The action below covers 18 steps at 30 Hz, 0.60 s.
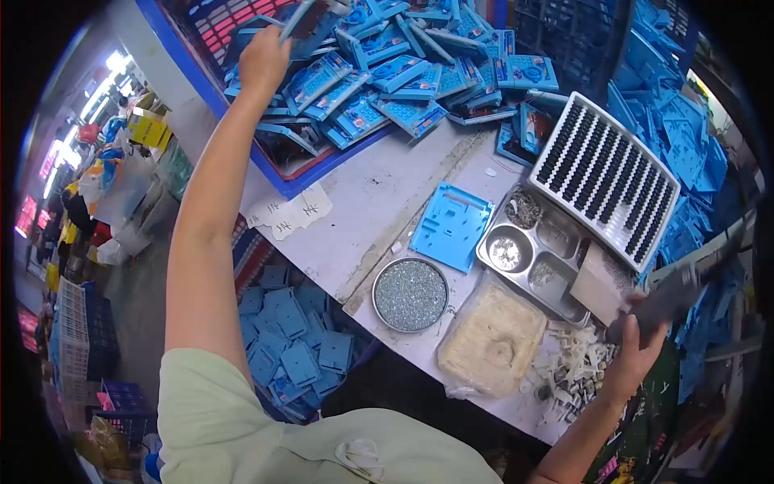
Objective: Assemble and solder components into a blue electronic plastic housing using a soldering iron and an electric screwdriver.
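Observation:
My left hand (264, 64) reaches to the far left, over a blue-rimmed crate (278, 181) heaped with flat blue plastic units (379, 73) with printed faces. Its fingers are closed on the edge of one flat blue unit (297, 19), tilted and partly cut off by the picture's top. At the lower right, my right hand (633, 355) grips a dark hand tool (657, 305), smeared by motion; its exact kind does not show. On the table lies a blue plastic shell (453, 226), inner side up, away from both hands.
A round tin of small screws (410, 295), a divided metal tray (528, 278), a white tray with rows of black parts (609, 173), a yellowish block in plastic (492, 335) and loose white parts (576, 367) crowd the table. More blue shells (294, 347) lie below its left edge.

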Each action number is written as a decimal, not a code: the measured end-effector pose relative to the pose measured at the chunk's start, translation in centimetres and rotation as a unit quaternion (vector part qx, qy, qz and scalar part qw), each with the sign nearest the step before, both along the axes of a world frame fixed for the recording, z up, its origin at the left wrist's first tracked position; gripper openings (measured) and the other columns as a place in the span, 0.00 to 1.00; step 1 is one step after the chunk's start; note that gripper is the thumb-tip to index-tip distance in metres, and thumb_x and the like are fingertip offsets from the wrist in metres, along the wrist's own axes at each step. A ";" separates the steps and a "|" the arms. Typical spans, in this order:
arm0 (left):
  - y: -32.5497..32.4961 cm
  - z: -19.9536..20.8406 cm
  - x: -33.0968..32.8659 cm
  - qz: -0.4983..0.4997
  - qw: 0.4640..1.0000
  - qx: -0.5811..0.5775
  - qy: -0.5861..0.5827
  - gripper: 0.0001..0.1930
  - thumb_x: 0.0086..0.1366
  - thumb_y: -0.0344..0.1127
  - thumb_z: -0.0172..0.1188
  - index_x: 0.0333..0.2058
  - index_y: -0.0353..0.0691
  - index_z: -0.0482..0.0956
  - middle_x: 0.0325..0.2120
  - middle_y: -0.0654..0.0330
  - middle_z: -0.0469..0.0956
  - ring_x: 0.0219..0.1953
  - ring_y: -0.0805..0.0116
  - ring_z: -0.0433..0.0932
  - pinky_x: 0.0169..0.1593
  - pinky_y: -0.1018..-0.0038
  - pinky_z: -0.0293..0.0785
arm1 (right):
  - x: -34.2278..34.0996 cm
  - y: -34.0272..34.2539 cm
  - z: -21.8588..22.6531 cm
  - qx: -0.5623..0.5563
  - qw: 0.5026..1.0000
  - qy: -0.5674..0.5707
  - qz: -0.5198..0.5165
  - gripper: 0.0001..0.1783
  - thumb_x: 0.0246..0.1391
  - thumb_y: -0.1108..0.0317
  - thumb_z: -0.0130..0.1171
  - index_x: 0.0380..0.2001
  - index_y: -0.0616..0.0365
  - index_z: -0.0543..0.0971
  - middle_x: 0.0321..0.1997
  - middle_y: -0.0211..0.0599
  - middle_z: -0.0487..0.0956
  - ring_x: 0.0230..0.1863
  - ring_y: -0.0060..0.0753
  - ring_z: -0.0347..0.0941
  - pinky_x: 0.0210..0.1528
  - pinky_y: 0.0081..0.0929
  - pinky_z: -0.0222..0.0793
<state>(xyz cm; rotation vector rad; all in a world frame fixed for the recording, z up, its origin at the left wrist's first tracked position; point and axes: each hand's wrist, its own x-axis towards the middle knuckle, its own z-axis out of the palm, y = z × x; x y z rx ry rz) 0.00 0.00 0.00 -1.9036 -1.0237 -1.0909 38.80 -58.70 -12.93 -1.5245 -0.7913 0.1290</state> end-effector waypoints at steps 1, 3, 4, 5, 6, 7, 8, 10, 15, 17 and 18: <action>-1.7 0.0 0.1 -0.042 0.998 0.010 -0.041 0.15 0.69 0.46 0.62 0.42 0.39 0.80 0.36 0.52 0.84 0.36 0.59 0.85 0.42 0.60 0.79 | -1.6 1.2 0.6 0.025 0.984 -0.150 -0.090 0.43 0.62 0.65 0.63 0.73 0.63 0.55 0.71 0.51 0.66 0.72 0.40 0.61 0.74 0.44 0.52; -6.9 -3.3 -0.2 -0.123 0.977 -0.115 -0.128 0.14 0.70 0.44 0.62 0.39 0.37 0.80 0.30 0.55 0.82 0.30 0.63 0.83 0.36 0.63 0.77 | -6.0 0.6 1.2 0.058 0.926 -0.316 -0.198 0.38 0.57 0.72 0.62 0.68 0.70 0.61 0.64 0.55 0.72 0.63 0.42 0.70 0.69 0.45 0.60; -9.9 -3.7 1.2 -0.173 0.943 -0.209 -0.193 0.14 0.70 0.43 0.61 0.38 0.36 0.80 0.27 0.57 0.81 0.26 0.66 0.81 0.32 0.67 0.76 | -7.3 -0.4 0.2 0.092 0.951 -0.271 -0.121 0.33 0.56 0.74 0.61 0.64 0.71 0.65 0.60 0.55 0.74 0.60 0.43 0.72 0.65 0.44 0.64; -12.8 -4.6 2.8 -0.224 0.891 -0.302 -0.253 0.14 0.70 0.43 0.61 0.38 0.35 0.80 0.25 0.59 0.80 0.23 0.69 0.79 0.29 0.70 0.75 | -8.4 -1.5 -1.1 0.121 0.966 -0.224 -0.045 0.29 0.55 0.75 0.60 0.60 0.73 0.70 0.57 0.55 0.77 0.56 0.43 0.74 0.62 0.42 0.67; -16.0 -5.8 4.1 -0.296 0.823 -0.381 -0.298 0.15 0.71 0.42 0.61 0.38 0.34 0.80 0.24 0.61 0.78 0.21 0.74 0.76 0.26 0.74 0.71 | -9.1 -1.6 -0.9 0.044 0.975 -0.172 0.133 0.21 0.55 0.75 0.59 0.52 0.72 0.77 0.50 0.50 0.82 0.51 0.42 0.78 0.55 0.36 0.72; -19.5 -7.2 5.2 -0.357 0.741 -0.462 -0.332 0.15 0.71 0.42 0.61 0.38 0.33 0.80 0.22 0.64 0.77 0.19 0.78 0.74 0.23 0.78 0.68 | -11.0 -0.2 -0.8 -0.064 0.970 -0.056 0.228 0.18 0.56 0.71 0.62 0.50 0.68 0.80 0.41 0.42 0.84 0.43 0.37 0.81 0.47 0.31 0.75; -22.9 -8.9 6.5 -0.398 0.683 -0.511 -0.337 0.14 0.71 0.42 0.61 0.38 0.33 0.80 0.23 0.65 0.77 0.19 0.79 0.73 0.21 0.80 0.67 | -11.8 1.1 -2.9 -0.155 0.930 0.072 0.324 0.21 0.57 0.68 0.65 0.53 0.65 0.80 0.40 0.40 0.85 0.42 0.36 0.82 0.48 0.31 0.76; -29.8 -12.3 8.2 -0.425 0.562 -0.618 -0.349 0.13 0.72 0.41 0.60 0.40 0.34 0.80 0.24 0.66 0.78 0.18 0.82 0.72 0.19 0.83 0.65 | -13.0 3.3 -6.3 -0.126 0.852 0.260 0.437 0.36 0.61 0.58 0.66 0.67 0.61 0.68 0.58 0.43 0.79 0.56 0.34 0.77 0.58 0.31 0.72; -40.5 -18.6 10.6 -0.411 0.369 -0.778 -0.299 0.13 0.72 0.35 0.59 0.49 0.33 0.75 0.30 0.62 0.82 0.20 0.84 0.74 0.17 0.86 0.66 | -8.9 3.6 -9.4 0.204 0.769 0.447 0.409 0.39 0.66 0.53 0.61 0.72 0.58 0.59 0.66 0.38 0.72 0.64 0.29 0.70 0.65 0.33 0.68; -42.5 -19.9 10.8 -0.401 0.349 -0.802 -0.274 0.14 0.73 0.34 0.59 0.50 0.32 0.73 0.33 0.59 0.83 0.23 0.84 0.75 0.18 0.85 0.67 | -8.9 2.2 -8.6 0.140 0.856 0.398 0.299 0.37 0.67 0.52 0.59 0.71 0.59 0.60 0.65 0.37 0.73 0.62 0.28 0.71 0.65 0.32 0.67; -43.1 -20.3 10.8 -0.403 0.343 -0.807 -0.262 0.17 0.73 0.32 0.59 0.55 0.30 0.69 0.33 0.58 0.84 0.24 0.82 0.77 0.22 0.82 0.71 | -8.9 1.7 -8.5 0.104 0.891 0.368 0.246 0.37 0.68 0.52 0.59 0.70 0.60 0.61 0.64 0.36 0.73 0.62 0.27 0.71 0.66 0.31 0.66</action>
